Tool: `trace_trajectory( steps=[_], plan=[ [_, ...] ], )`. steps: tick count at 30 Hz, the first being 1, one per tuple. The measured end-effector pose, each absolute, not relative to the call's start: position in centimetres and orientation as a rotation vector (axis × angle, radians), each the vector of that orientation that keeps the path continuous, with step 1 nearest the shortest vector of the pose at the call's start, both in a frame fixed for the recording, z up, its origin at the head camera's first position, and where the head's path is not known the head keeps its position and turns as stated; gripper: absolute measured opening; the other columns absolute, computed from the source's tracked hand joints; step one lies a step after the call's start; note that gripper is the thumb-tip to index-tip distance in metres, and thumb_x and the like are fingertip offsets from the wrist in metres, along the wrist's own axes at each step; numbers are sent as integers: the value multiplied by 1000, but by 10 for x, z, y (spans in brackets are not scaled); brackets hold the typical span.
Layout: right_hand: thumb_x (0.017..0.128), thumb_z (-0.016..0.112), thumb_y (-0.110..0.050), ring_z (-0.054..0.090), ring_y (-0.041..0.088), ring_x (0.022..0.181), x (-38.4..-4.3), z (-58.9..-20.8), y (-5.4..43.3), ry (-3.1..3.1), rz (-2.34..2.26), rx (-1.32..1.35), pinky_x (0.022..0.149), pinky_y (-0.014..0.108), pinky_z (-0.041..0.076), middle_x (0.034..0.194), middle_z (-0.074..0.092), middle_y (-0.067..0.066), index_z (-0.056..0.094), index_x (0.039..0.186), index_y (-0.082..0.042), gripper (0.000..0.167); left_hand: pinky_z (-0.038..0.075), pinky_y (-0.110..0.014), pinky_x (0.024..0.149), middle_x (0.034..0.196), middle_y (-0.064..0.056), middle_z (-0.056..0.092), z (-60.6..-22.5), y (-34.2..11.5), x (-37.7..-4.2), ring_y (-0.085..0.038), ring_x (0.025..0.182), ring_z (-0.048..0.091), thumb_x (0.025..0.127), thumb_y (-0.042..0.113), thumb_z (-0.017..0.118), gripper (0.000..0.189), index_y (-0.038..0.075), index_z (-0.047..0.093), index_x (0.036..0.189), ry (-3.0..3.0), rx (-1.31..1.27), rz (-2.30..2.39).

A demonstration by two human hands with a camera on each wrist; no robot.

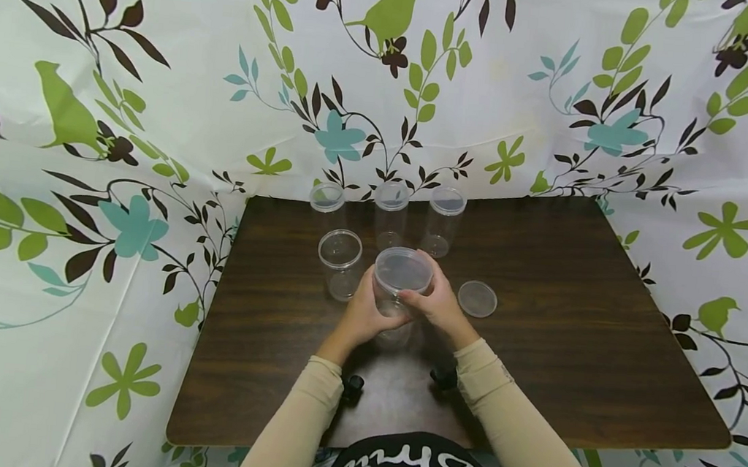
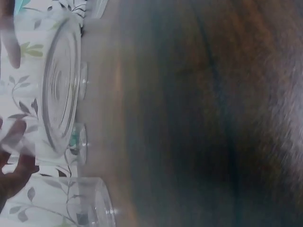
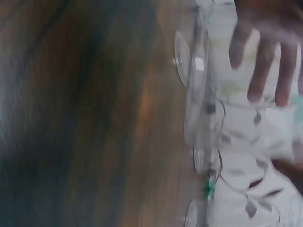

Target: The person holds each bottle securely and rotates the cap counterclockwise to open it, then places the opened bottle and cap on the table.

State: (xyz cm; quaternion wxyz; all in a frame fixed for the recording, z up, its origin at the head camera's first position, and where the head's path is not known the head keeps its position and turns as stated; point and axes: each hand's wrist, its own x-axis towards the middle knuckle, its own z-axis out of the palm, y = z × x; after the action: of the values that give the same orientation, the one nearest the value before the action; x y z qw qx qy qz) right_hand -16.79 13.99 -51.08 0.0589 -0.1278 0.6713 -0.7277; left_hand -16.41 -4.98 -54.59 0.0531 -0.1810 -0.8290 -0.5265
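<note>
Both hands hold a clear plastic jar (image 1: pixel 389 306) in front of the person, above the table. A translucent lid (image 1: pixel 404 268) sits on its top. My left hand (image 1: pixel 368 310) grips the jar's left side. On the other side my right hand (image 1: pixel 437 301) wraps round it, the thumb at the lid's rim. In the left wrist view the jar's round base (image 2: pixel 61 85) shows raised off the table, fingers partly seen through the clear wall. A lidless clear jar (image 1: pixel 340 260) stands just left of the left hand, and a loose lid (image 1: pixel 477 299) lies right of the right hand.
Behind, three clear jars with lids stand in a row: a left one (image 1: pixel 328 204), a middle one (image 1: pixel 391 213) and a right one (image 1: pixel 444 217). They stand near the back edge of the dark wooden table (image 1: pixel 570 337). Patterned white cloth (image 1: pixel 519 69) hangs behind it.
</note>
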Motion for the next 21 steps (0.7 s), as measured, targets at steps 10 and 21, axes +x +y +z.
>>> trace_trajectory(
  steps=[10, 21],
  plan=[
    [81, 83, -50, 47, 30, 132, -188, -512, 173, 1650, -2031, -905, 106, 36, 44, 149, 46, 22, 30, 156, 1, 104, 36, -41, 113, 143, -10, 51, -531, -64, -162, -21, 131, 49, 64, 14, 96, 114, 10, 27, 155, -2570, -889, -1856],
    [83, 76, -59, 40, 37, 142, -197, -507, 180, 1271, -1805, -1149, 116, 48, 33, 157, 40, 20, 27, 157, 1, 108, 31, -38, 116, 146, -16, 46, -525, -72, -160, -23, 134, 44, 74, 30, 92, 105, 4, 27, 153, -2469, -1361, -2342]
  ],
)
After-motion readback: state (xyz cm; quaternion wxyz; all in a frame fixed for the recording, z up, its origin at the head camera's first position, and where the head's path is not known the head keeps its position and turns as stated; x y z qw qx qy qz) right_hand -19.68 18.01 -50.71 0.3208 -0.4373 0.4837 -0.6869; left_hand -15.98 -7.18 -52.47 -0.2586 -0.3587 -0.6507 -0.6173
